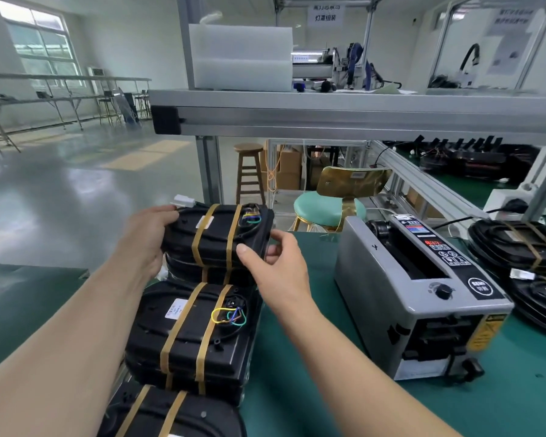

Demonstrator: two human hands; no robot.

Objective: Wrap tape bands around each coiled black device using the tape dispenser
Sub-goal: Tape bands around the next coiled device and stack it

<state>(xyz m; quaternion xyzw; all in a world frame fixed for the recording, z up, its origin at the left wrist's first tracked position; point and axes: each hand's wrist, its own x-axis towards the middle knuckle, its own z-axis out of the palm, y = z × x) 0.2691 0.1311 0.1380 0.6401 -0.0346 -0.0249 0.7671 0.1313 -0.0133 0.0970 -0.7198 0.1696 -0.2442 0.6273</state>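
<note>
Head view: you are holding a coiled black device [218, 239] at centre frame, both grips full. Left hand [147, 239] is wrapping its left end, right hand [273, 264] is pinching its right end. Two tan tape bands [201, 239] are circling it, and likewise the stacked devices [183, 342] below. Tape dispenser [423, 294] is sitting to the right on the worktop [297, 389]. This unit is looking finished. Right-edge pile [517, 244] is showing bands on top, lower ones unclear.
</note>
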